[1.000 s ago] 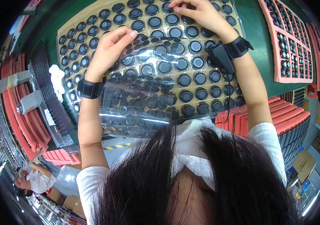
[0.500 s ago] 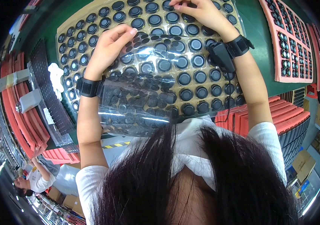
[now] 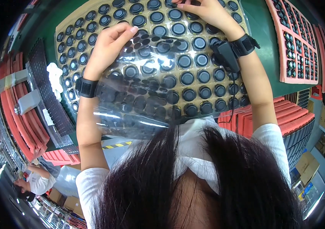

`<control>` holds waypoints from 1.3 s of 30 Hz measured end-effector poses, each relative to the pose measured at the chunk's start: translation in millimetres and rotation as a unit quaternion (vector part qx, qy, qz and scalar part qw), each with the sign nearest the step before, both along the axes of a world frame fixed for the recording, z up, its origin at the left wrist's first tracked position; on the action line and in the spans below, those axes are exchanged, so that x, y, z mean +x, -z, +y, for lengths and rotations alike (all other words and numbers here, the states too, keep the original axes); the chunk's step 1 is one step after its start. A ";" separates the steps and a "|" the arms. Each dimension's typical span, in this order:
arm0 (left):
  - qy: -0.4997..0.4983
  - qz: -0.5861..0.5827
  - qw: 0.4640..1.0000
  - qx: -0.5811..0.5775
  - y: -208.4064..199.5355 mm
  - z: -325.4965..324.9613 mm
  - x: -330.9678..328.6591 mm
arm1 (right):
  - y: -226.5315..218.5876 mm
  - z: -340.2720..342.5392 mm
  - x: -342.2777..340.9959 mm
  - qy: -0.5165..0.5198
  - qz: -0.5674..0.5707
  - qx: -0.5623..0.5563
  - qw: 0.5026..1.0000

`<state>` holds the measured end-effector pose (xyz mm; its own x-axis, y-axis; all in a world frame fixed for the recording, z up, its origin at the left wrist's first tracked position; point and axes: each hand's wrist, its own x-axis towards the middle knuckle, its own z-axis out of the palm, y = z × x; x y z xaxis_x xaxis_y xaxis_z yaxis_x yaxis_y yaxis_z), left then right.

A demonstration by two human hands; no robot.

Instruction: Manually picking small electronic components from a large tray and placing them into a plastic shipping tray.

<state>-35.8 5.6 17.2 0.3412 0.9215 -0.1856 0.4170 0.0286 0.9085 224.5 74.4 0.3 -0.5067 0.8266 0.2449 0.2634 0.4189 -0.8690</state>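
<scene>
My left hand (image 3: pixel 111 44) is closed, thumb against the bent fingers, pinching the upper edge of a clear plastic sheet (image 3: pixel 134 121) dotted with black round discs. The sheet curves down toward me over a tray (image 3: pixel 79 16) filled with rows of black round parts (image 3: pixel 187 78), which show through it. At the far edge of the tray my right hand (image 3: pixel 202 10) has its thumb and fingertips drawn together over one of the black parts. Whatever lies between those fingertips is too small to make out.
A white glove or cloth (image 3: pixel 54 80) lies left of the tray by a dark perforated sheet (image 3: pixel 48 91). Red foam trays are stacked left and right; one red tray (image 3: pixel 299 78) holds round parts. A small black device (image 3: pixel 226 55) with a cable hangs at my right wrist.
The lower part of the plastic sheet has swung slightly left, and its reflections have shifted. Both hands stay almost in place, the left moving slightly up and left. The other person's arm has moved.
</scene>
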 end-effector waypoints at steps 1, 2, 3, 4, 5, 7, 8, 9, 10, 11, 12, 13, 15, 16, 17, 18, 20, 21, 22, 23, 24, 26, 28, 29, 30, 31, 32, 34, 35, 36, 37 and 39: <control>0.010 0.014 0.999 0.032 2.8 0.8 -1.6 | -0.1 0.1 0.2 -0.002 0.000 0.001 1.000; 0.019 0.028 0.997 0.064 4.2 1.4 -2.1 | 0.2 0.3 0.1 -0.002 0.000 0.001 1.000; 0.028 0.042 0.994 0.096 5.2 1.9 -2.8 | 0.7 0.4 0.0 0.000 0.003 -0.003 1.000; 0.028 0.043 0.994 0.097 4.6 1.2 -2.4 | 1.3 0.5 -0.1 0.001 0.006 -0.008 1.000; 0.033 0.054 0.993 0.096 1.2 -0.7 0.1 | 2.0 0.5 0.0 0.004 0.009 -0.012 1.000; 0.044 0.075 0.992 0.094 -3.9 -2.8 4.1 | 2.6 0.3 0.2 0.008 0.007 -0.011 1.000; 0.045 0.075 0.992 0.095 -3.9 -1.9 4.5 | 2.5 0.1 0.4 0.012 0.005 -0.011 1.000; 0.046 0.086 0.990 0.099 -3.5 -0.9 5.0 | 2.1 0.0 0.6 0.016 0.002 -0.010 1.000; 0.045 0.098 0.989 0.103 -3.5 -1.0 4.5 | 0.3 -0.9 -1.1 0.015 0.003 -0.010 1.000; 0.044 0.110 0.987 0.108 -3.2 -1.0 4.0 | -2.9 -3.1 -3.6 0.020 0.007 -0.003 1.000; 0.044 0.110 0.987 0.108 -1.2 -0.9 3.2 | -6.0 -5.8 -6.0 0.025 0.011 0.004 1.000; 0.054 0.091 0.989 0.107 2.8 -0.6 1.9 | -8.9 -8.7 -8.5 0.030 0.015 0.012 0.999; 0.074 0.051 0.990 0.105 9.5 0.4 -0.4 | -22.3 -22.4 -20.1 0.007 0.029 0.031 0.999; 0.072 0.051 0.991 0.105 10.5 0.8 0.0 | -27.8 -28.5 -27.7 -0.016 0.042 0.050 0.998; 0.056 0.019 0.993 0.100 10.5 1.1 2.7 | -27.0 -33.7 -33.3 -0.016 0.042 0.050 0.998; 0.039 -0.012 0.995 0.095 10.4 1.4 5.3 | -22.1 -39.3 -39.0 -0.030 -0.022 0.131 0.991; 0.022 -0.043 0.995 0.090 12.2 2.7 5.9 | -13.0 -48.5 -48.8 -0.043 -0.086 0.211 0.973; 0.014 -0.071 0.994 0.082 15.3 4.1 4.8 | -8.6 -52.7 -53.6 -0.028 -0.093 0.230 0.968; 0.006 -0.098 0.992 0.075 17.9 5.4 4.0 | -5.3 -56.1 -57.2 -0.013 -0.101 0.250 0.963; -0.001 -0.125 0.990 0.067 19.5 6.2 3.0 | -4.1 -57.6 -58.7 0.002 -0.108 0.268 0.957; 0.000 -0.125 0.990 0.067 19.1 6.4 2.6 | -5.6 -57.7 -57.6 0.002 -0.108 0.269 0.957; 0.013 -0.129 0.989 0.072 17.5 5.9 1.9 | -10.4 -56.1 -52.5 0.004 -0.126 0.270 0.955; 0.019 -0.130 0.988 0.075 15.6 4.9 0.8 | -10.7 -55.6 -51.8 0.004 -0.135 0.271 0.953; 0.021 -0.131 0.989 0.061 14.6 4.1 -0.4 | -8.9 -55.7 -52.5 0.008 -0.136 0.268 0.954; 0.026 -0.133 0.990 0.048 13.2 4.6 -1.5 | -7.6 -55.6 -52.9 0.015 -0.139 0.265 0.954; 0.030 -0.134 0.990 0.034 11.6 5.0 -2.7 | -7.0 -55.3 -53.1 0.022 -0.141 0.262 0.955; 0.031 -0.134 0.990 0.034 9.5 5.7 -4.7 | -7.4 -55.1 -53.2 0.023 -0.141 0.262 0.954; 0.030 -0.097 0.994 -0.044 4.9 7.5 -9.7 | -8.2 -55.0 -53.3 0.003 -0.126 0.268 0.955; 0.029 -0.078 0.993 -0.083 3.7 7.6 -10.8 | -8.6 -54.6 -53.4 -0.007 -0.119 0.271 0.955; 0.029 -0.079 0.993 -0.083 3.6 6.9 -9.9 | -7.9 -53.9 -53.3 -0.007 -0.119 0.271 0.955; 0.016 -0.076 0.995 -0.065 4.2 5.7 -7.8 | -6.0 -52.9 -53.0 -0.006 -0.117 0.268 0.956; -0.011 -0.071 0.997 -0.029 6.6 3.3 -2.0 | -2.8 -50.5 -52.3 -0.002 -0.112 0.263 0.958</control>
